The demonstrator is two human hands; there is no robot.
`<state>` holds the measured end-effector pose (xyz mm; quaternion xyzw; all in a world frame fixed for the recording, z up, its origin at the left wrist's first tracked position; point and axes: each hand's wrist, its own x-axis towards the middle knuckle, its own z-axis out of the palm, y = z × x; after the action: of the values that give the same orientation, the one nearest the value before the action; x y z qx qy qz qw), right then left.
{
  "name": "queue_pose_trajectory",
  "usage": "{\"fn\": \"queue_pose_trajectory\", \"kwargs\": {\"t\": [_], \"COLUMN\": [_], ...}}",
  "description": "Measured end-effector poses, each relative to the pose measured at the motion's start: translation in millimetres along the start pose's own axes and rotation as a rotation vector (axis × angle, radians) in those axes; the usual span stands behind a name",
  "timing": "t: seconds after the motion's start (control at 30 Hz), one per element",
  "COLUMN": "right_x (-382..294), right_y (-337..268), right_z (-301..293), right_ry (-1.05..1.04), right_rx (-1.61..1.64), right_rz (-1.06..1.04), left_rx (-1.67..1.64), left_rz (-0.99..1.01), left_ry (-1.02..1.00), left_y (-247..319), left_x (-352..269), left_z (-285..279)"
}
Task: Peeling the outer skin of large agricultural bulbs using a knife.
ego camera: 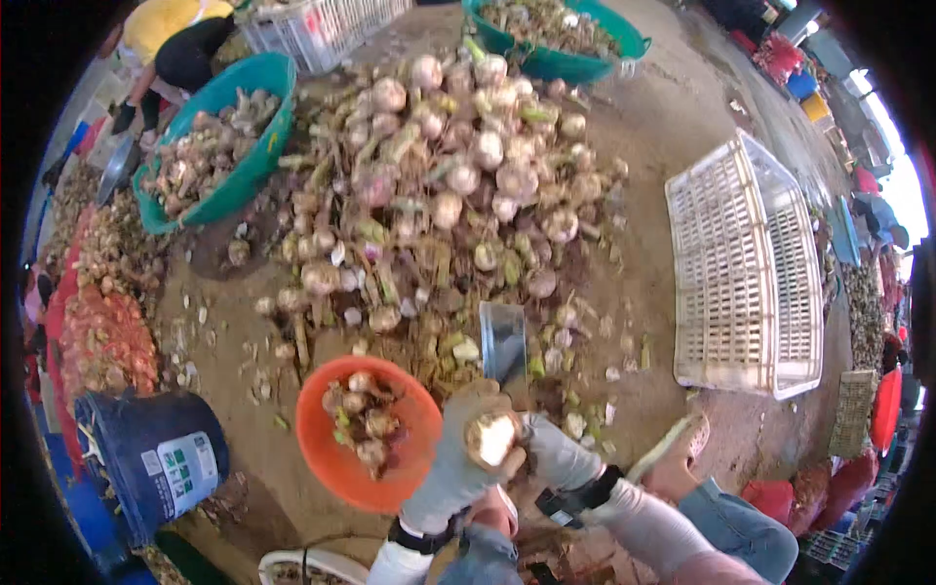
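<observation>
My left hand (461, 442), in a grey glove with soiled fingertips, is closed around a garlic bulb (491, 439) whose pale side faces up. My right hand (559, 450), gloved as well, meets the bulb from the right. Its fingers are hidden behind the bulb, so I cannot tell what they grip. Just beyond both hands rises a broad metal blade (503, 340); its lower end is covered. To the left, an orange basin (322, 461) has several garlic bulbs (373, 424) in it. A big heap of garlic (446, 175) with stems lies on the floor ahead.
A white plastic crate (720, 278) stands at right. On the left are a dark blue bucket (146, 461) and a green tub (281, 139) of garlic. Another green tub (625, 47) sits behind the heap. A person (175, 44) bends over at the upper left.
</observation>
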<state>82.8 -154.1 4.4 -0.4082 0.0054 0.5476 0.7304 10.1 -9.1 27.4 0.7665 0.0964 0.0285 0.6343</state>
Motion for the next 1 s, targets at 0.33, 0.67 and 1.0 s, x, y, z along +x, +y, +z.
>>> {"fn": "queue_pose_trajectory", "kwargs": {"t": [0.33,0.67,1.0], "right_x": [8,11,136], "right_y": [-44,-10,-85], "right_z": [16,-100,-148], "right_ry": [0.333,0.553,0.798], "right_rx": [-1.13,-1.511,-1.659], "right_rz": [-0.593,-0.182,-0.583], "left_rx": [-0.068,0.89,0.313], "left_rz": [-0.476,-0.136,-0.321], "left_ry": [-0.015,0.409,0.145], "left_y": [-16,-5,0], "left_x": [3,-25,13], "left_z": [-12,-60,-30]}}
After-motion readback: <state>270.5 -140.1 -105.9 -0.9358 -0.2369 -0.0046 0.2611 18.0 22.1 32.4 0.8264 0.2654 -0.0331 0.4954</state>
